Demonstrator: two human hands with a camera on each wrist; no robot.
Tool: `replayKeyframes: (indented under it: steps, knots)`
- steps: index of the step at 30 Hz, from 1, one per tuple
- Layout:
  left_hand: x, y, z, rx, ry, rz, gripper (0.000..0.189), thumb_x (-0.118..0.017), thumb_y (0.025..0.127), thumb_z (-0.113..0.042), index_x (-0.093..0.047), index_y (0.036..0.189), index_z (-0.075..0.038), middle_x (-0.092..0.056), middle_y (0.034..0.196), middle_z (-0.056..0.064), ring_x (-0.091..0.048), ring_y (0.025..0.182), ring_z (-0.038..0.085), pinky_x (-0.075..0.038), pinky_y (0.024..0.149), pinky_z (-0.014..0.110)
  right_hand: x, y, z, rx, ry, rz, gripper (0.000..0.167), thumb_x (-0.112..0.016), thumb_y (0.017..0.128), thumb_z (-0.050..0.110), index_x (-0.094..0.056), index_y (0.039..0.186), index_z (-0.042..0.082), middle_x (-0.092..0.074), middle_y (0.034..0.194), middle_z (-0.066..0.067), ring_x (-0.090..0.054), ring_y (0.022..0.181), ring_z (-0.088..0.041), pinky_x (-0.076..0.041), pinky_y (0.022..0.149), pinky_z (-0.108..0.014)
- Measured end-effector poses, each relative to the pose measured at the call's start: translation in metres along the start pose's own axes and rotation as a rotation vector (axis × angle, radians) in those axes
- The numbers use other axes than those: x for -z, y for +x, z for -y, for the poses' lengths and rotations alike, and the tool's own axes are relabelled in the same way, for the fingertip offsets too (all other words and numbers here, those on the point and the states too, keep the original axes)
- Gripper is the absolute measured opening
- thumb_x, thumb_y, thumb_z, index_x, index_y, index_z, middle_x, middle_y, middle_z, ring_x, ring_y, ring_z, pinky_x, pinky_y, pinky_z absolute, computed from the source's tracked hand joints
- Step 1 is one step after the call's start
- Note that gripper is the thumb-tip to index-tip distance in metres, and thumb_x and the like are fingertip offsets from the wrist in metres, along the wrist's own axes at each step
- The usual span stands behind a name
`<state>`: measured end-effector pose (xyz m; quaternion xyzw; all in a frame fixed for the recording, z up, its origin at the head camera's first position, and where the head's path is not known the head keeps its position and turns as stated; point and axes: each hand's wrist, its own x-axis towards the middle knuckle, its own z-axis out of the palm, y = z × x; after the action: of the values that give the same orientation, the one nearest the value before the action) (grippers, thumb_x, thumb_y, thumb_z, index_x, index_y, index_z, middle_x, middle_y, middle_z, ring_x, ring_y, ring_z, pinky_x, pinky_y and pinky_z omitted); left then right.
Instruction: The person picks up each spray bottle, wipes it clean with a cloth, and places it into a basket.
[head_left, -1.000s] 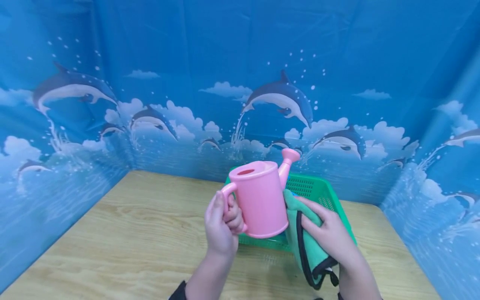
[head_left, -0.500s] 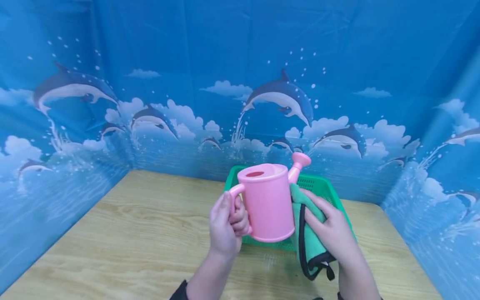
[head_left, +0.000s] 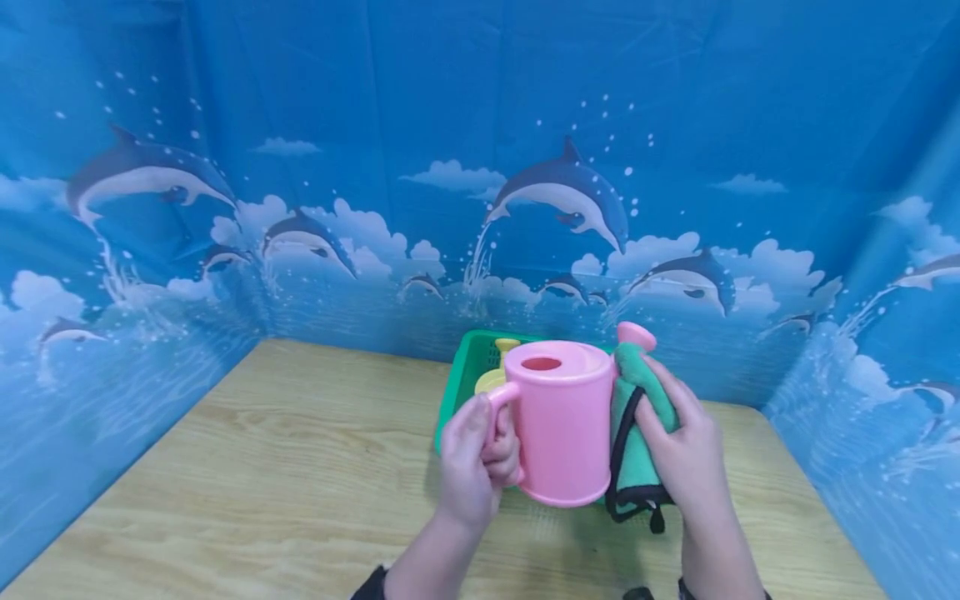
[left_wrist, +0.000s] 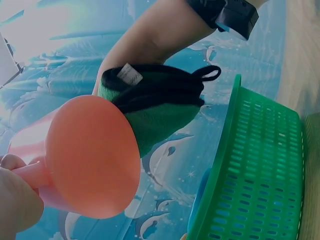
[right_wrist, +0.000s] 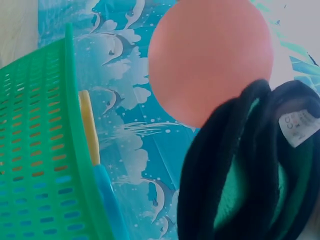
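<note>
A pink toy watering can [head_left: 564,433] is held up in front of the basket, its round opening facing up and its spout to the right. My left hand [head_left: 476,462] grips it by the handle, fingers curled through the loop. In my right hand [head_left: 686,446] is a folded green cloth [head_left: 637,450] with black edging, pressed against the can's right side by the spout. The cloth hides the lower spout. From the left wrist view, the can's round base [left_wrist: 95,157] and the cloth's black loop [left_wrist: 207,73] show.
Behind the can, a green perforated basket [head_left: 459,392] stands on the wooden table [head_left: 300,467]. Yellow toy pieces [head_left: 491,381] lie inside it, and a blue piece [right_wrist: 107,200] shows at its rim in the right wrist view. A dolphin-printed backdrop [head_left: 420,100] surrounds the table.
Both hands have moved to the right and slightly down in the head view, carrying the watering can and cloth. The yellow pieces in the basket have come into sight. The cloth has shifted up along the spout.
</note>
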<state>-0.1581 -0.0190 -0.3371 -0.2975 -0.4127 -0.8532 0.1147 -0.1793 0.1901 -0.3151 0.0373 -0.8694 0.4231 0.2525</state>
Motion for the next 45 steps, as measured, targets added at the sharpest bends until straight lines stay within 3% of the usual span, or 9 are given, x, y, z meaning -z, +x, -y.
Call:
replayKeyframes:
  steps: [7, 8, 15, 25, 30, 32, 38, 41, 45]
  knots:
    - [0.005, 0.002, -0.004, 0.018, 0.019, -0.070, 0.035, -0.028, 0.107, -0.026, -0.039, 0.076, -0.014, -0.018, 0.054, 0.000, -0.012, 0.041, 0.019, -0.011, 0.038, 0.028, -0.006, -0.003, 0.003, 0.051, 0.051, 0.180, 0.041, -0.053, 0.099, 0.021, -0.051, 0.139, 0.029, -0.054, 0.138, -0.007, -0.054, 0.097, -0.011, -0.052, 0.068, -0.026]
    - [0.007, 0.003, -0.005, 0.013, 0.021, -0.081, 0.035, -0.027, 0.107, -0.026, -0.039, 0.077, -0.014, -0.018, 0.054, 0.000, -0.012, 0.041, 0.018, -0.011, 0.038, 0.028, -0.007, -0.004, 0.004, 0.063, 0.057, 0.199, 0.041, -0.053, 0.099, 0.021, -0.051, 0.139, 0.028, -0.055, 0.137, -0.007, -0.054, 0.094, -0.010, -0.052, 0.067, -0.026]
    - [0.016, 0.007, -0.012, -0.042, -0.010, -0.153, 0.037, -0.025, 0.107, -0.030, -0.039, 0.077, -0.016, -0.018, 0.054, -0.002, -0.012, 0.040, 0.015, -0.009, 0.037, 0.029, -0.010, -0.006, 0.002, 0.160, 0.146, 0.335, 0.038, -0.053, 0.100, 0.018, -0.051, 0.137, 0.020, -0.054, 0.138, -0.006, -0.047, 0.117, 0.004, -0.050, 0.087, -0.034]
    - [0.025, 0.011, -0.022, -0.047, 0.050, -0.287, 0.039, -0.028, 0.106, -0.032, -0.038, 0.073, -0.015, -0.019, 0.053, -0.002, -0.015, 0.040, 0.014, -0.012, 0.038, 0.028, -0.005, -0.005, -0.008, 0.285, 0.150, 0.530, 0.036, -0.055, 0.098, 0.012, -0.054, 0.133, 0.020, -0.057, 0.133, -0.007, -0.051, 0.114, 0.003, -0.052, 0.084, -0.029]
    - [0.025, 0.013, -0.023, -0.024, 0.124, -0.332, 0.037, -0.034, 0.104, -0.027, -0.037, 0.070, -0.013, -0.021, 0.052, -0.002, -0.017, 0.039, 0.012, -0.015, 0.038, 0.027, 0.000, -0.004, -0.008, 0.345, 0.087, 0.495, 0.039, -0.056, 0.097, 0.009, -0.054, 0.134, 0.020, -0.059, 0.132, -0.009, -0.053, 0.108, 0.001, -0.050, 0.076, -0.027]
    - [0.024, 0.014, -0.023, -0.001, 0.156, -0.355, 0.036, -0.037, 0.103, -0.026, -0.037, 0.069, -0.011, -0.022, 0.051, -0.002, -0.019, 0.039, 0.011, -0.016, 0.039, 0.025, 0.002, -0.003, -0.010, 0.355, 0.058, 0.462, 0.040, -0.057, 0.096, 0.008, -0.054, 0.134, 0.020, -0.059, 0.133, -0.008, -0.051, 0.111, 0.005, -0.050, 0.080, -0.027]
    - [0.026, 0.016, -0.021, 0.037, 0.237, -0.429, 0.037, -0.046, 0.100, -0.025, -0.039, 0.067, -0.010, -0.027, 0.049, -0.005, -0.024, 0.039, 0.008, -0.020, 0.041, 0.020, 0.009, 0.001, -0.012, 0.293, 0.109, 0.439, 0.041, -0.055, 0.097, 0.008, -0.052, 0.137, 0.018, -0.055, 0.134, -0.009, -0.053, 0.109, 0.005, -0.053, 0.082, -0.028]
    - [0.028, 0.015, -0.019, -0.013, 0.308, -0.429, 0.036, -0.049, 0.099, -0.021, -0.041, 0.066, -0.008, -0.030, 0.048, -0.006, -0.026, 0.040, 0.006, -0.022, 0.040, 0.019, 0.012, 0.002, -0.013, 0.237, 0.115, 0.430, 0.041, -0.054, 0.098, 0.011, -0.050, 0.138, 0.019, -0.052, 0.135, -0.009, -0.055, 0.104, 0.003, -0.053, 0.078, -0.028]
    - [0.028, 0.014, -0.016, -0.168, 0.428, -0.358, 0.035, -0.051, 0.097, -0.012, -0.042, 0.065, 0.001, -0.032, 0.050, -0.003, -0.029, 0.041, 0.007, -0.023, 0.036, 0.024, 0.015, 0.004, -0.013, 0.178, 0.102, 0.410, 0.041, -0.054, 0.099, 0.013, -0.048, 0.139, 0.020, -0.052, 0.134, -0.013, -0.059, 0.099, -0.006, -0.054, 0.072, -0.031]
